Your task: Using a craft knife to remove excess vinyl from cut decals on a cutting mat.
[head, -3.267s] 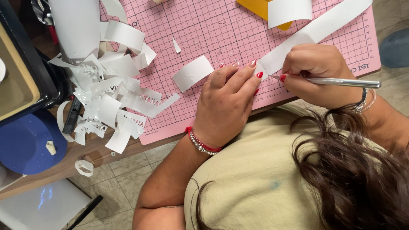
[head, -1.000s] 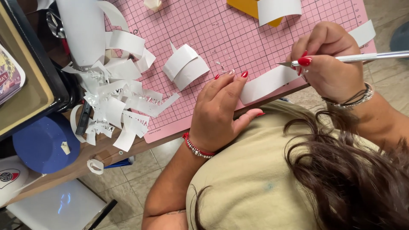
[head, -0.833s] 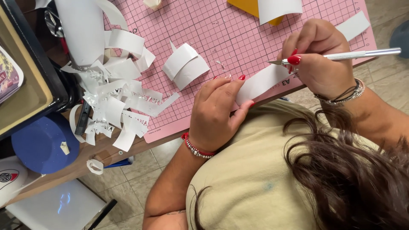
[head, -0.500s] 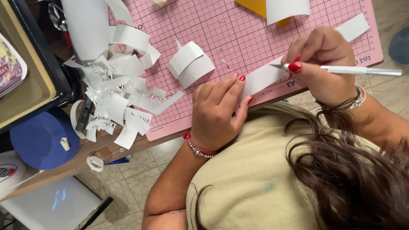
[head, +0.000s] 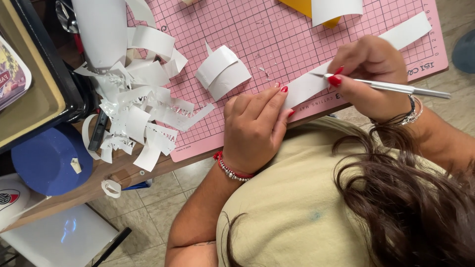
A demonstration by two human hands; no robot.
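Pink cutting mat (head: 307,29) w/ grid lines on wood desk (head: 123,173); near edge of mat overhangs desk edge, right by torso. Open mat room above the strip, between curled pieces and yellow sheet (head: 297,6). Left side crowded: heap of white offcuts (head: 138,113), no free room there.

Long white paper strip (head: 346,64) lying diagonal across mat's near-right corner, flat, plain, one end past the right hand.

Left hand (head: 255,128): fingers curled, tips pressing strip's near end down onto mat. Right hand (head: 371,74): closed round slim silver craft knife (head: 391,87), pen-style, tip on strip.

Count: 1 strip, 1 knife, 2 curled white pieces (head: 222,71) mid-mat, 1 blue cap (head: 47,160) beside desk edge.
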